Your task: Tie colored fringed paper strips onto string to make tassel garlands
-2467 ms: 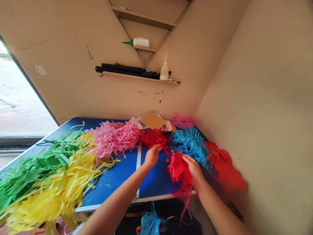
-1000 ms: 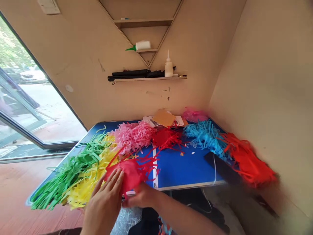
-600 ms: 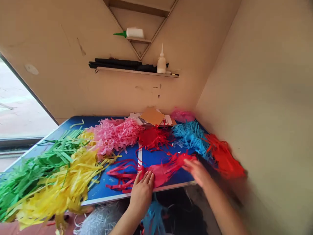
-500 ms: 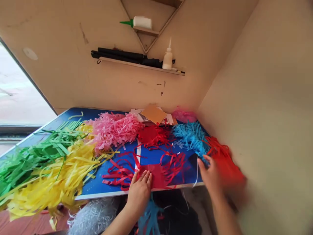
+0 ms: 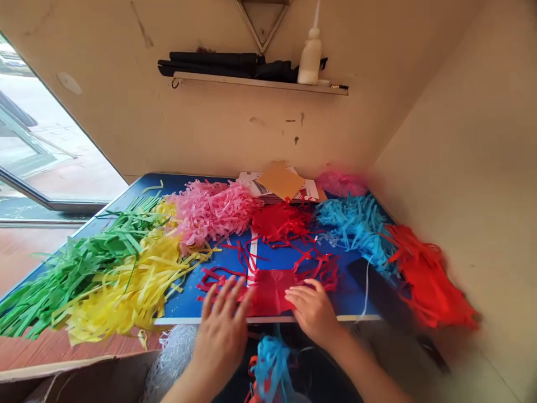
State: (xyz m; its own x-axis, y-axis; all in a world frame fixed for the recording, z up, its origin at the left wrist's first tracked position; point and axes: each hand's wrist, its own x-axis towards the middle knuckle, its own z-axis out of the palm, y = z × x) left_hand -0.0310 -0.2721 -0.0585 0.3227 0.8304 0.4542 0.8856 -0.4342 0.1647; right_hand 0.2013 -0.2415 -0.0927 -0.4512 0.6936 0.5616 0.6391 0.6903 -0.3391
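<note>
Red sheet: the red fringed paper (image 5: 271, 288) lies flat at the near edge of the blue table (image 5: 188, 299), across the white centre line. Its cut strips curl off to the left and away from the person.
Left hand: the left hand (image 5: 222, 327) is spread wide, palm down, over the sheet's left-hand strips and holds nothing (it is blurred, so I cannot tell whether it presses or only hovers).
Right hand: the right hand (image 5: 312, 308) is flat, fingers close together, and rests on the sheet's near right corner with nothing gripped.
Neighbours: the yellow strips (image 5: 126, 280) reach close to the sheet's left fringe. A black flat object (image 5: 373, 285) with a white cord (image 5: 366, 282) lies just beside it on the right, and a red heap (image 5: 279, 221) sits beyond it.
Pressure: the paper looks thin, so light, flat palms probably suit it better than fingertips.
Direction: smoothing from the solid middle out along the strips should keep them from creasing or tearing.
Anchor: it likely helps to hold one palm still on the uncut part while the other strokes.
Risk: the sheet lies at the very edge, so a pull toward the body could slide it off.
</note>
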